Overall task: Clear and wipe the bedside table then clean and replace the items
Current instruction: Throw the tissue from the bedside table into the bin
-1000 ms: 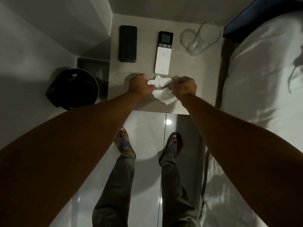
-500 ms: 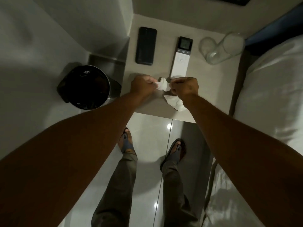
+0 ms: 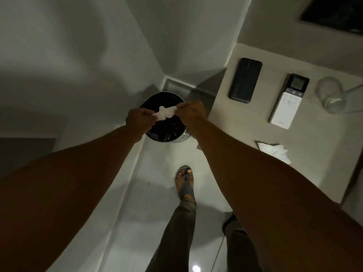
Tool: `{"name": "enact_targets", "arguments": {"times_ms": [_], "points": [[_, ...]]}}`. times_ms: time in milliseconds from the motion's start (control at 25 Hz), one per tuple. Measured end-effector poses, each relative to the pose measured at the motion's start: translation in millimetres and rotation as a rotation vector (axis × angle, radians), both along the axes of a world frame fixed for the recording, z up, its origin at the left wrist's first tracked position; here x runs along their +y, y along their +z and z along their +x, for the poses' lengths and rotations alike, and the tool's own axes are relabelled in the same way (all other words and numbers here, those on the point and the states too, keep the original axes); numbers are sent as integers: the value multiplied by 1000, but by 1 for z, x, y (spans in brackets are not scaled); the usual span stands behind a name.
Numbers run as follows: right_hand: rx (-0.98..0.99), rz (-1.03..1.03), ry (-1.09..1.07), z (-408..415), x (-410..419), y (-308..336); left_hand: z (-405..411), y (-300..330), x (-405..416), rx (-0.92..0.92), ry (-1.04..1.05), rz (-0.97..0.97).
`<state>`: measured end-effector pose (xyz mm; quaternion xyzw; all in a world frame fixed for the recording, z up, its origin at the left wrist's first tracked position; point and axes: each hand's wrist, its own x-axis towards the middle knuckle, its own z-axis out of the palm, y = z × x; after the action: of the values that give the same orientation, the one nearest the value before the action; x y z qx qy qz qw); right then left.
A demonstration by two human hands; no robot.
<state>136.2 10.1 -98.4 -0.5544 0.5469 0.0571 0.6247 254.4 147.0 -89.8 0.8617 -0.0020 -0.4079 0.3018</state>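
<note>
My left hand (image 3: pixel 138 120) and my right hand (image 3: pixel 191 112) both pinch a small crumpled white tissue (image 3: pixel 165 113), stretched between them right above the open black waste bin (image 3: pixel 157 135) on the floor. To the right, the beige bedside table (image 3: pixel 231 122) carries a black phone (image 3: pixel 245 80), a white remote control (image 3: pixel 287 102) with a small screen, a clear drinking glass (image 3: pixel 334 101) and a second white tissue (image 3: pixel 275 152) near its front edge.
White walls form a corner behind the bin. Pale glossy floor tiles lie below, with my sandalled feet (image 3: pixel 185 183) on them. A dark panel (image 3: pixel 334 14) sits on the wall above the table.
Both hands lifted one tissue off the table and carried it left over the bin. The other tissue stayed on the table. My view swung left, so the bed left the frame.
</note>
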Motion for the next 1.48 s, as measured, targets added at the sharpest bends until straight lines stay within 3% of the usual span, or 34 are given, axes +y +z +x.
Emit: {"name": "enact_targets", "arguments": {"times_ms": [80, 160, 240, 320, 480, 560, 760, 1000, 1200, 1360, 1480], "points": [[25, -78, -34, -16, -5, -7, 0, -18, -1, -4, -94, 125], [19, -144, -117, -48, -14, -8, -17, -22, -7, -132, -233, 173], [-1, -119, -229, -93, -24, -3, -49, -13, -18, -377, -357, 87], [35, -130, -368, -149, -38, 6, -99, -4, -38, -497, -462, -99], [322, -316, -476, -270, -67, 24, -210, 9, -96, -193, -662, -237], [436, -223, -435, -307, -69, 26, -247, 10, -120, -80, -711, -227], [322, -16, -538, -315, -66, 11, -285, -5, -147, -97, -719, -115], [178, 44, -629, -282, -68, 14, -260, -9, -128, 6, -520, -161], [97, 72, -452, -203, -45, 22, -190, 2, -68, 46, -287, -198], [47, 72, -248, -107, -14, 17, -112, 4, -28, 42, 24, -158], [53, 56, -134, -46, 3, 5, -64, -4, -7, 33, 134, -87]]}}
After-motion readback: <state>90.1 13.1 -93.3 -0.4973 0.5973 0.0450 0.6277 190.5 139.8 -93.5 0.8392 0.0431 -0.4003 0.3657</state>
